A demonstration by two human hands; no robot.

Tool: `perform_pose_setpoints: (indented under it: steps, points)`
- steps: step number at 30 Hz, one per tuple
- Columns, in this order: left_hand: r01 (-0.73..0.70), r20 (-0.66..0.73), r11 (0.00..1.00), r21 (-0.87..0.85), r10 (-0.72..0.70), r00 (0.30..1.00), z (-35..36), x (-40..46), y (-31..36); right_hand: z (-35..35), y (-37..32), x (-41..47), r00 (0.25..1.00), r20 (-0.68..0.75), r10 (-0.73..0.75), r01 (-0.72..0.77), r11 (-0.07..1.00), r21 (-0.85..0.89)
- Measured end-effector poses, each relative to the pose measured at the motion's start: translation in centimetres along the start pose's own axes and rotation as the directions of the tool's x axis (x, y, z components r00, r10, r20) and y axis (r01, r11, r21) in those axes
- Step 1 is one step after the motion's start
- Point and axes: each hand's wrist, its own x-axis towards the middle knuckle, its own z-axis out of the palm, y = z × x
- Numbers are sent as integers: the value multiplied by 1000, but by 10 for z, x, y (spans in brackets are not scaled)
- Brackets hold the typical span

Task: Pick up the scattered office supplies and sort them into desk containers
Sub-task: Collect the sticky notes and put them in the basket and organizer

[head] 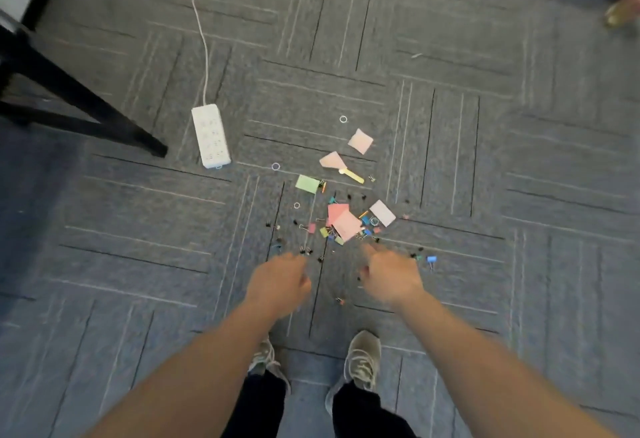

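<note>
Since the clips [332,230] and paper notes [343,221] are lying scattered on the carpet [485,160] ahead of the shoes [362,358], the left hand [278,285] and right hand [389,276] are reaching down, fingers loosely curled, gripping nothing yet.

the scattered paper notes [341,221] and binder clips [332,233] lie on the carpet [519,195] just beyond both hands, left hand [277,285] and right hand [389,278]. a power strip [210,135] lies further off, left of the left hand. shoes [362,358] stand behind the hands.
</note>
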Motion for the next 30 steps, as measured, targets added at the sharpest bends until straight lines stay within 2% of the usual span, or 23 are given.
perform_pose_setpoints:
  steps: [4, 10, 15, 18, 21, 24, 26, 28, 30]
  points:
    - [-11, 10, 998, 63, 10, 1000, 78, 99, -33, 86, 41, 94, 997, 54, 49, -49, 999, 4]
    - [6, -70, 988, 156, 5, 998, 159, 257, -101, 181, 80, 256, 996, 76, -55, 60, 997, -53]
    - [-5, -178, 961, 277, 56, 982, 189, 376, -139, 206, 91, 363, 980, 88, -180, 196, 951, -239]
    - [-50, -241, 948, 315, 130, 962, 194, 431, -148, 212, 93, 395, 969, -23, -245, 220, 905, -365]
    - [-41, -279, 947, 318, 135, 951, 188, 457, -141, 212, 92, 404, 969, -22, -248, 223, 903, -368]
    - [55, -268, 956, 290, 25, 963, 176, 460, -135, 215, 89, 398, 974, 12, -227, 222, 938, -267]
    - [75, -183, 961, 265, -26, 983, 171, 455, -139, 219, 92, 389, 978, -22, -206, 204, 976, -71]
    - [61, -100, 990, 125, -48, 994, 171, 444, -145, 219, 97, 379, 989, -57, -136, 144, 976, 165]
    - [56, -76, 995, -81, -62, 995, 175, 429, -149, 215, 103, 369, 996, -63, -69, 88, 917, 388]
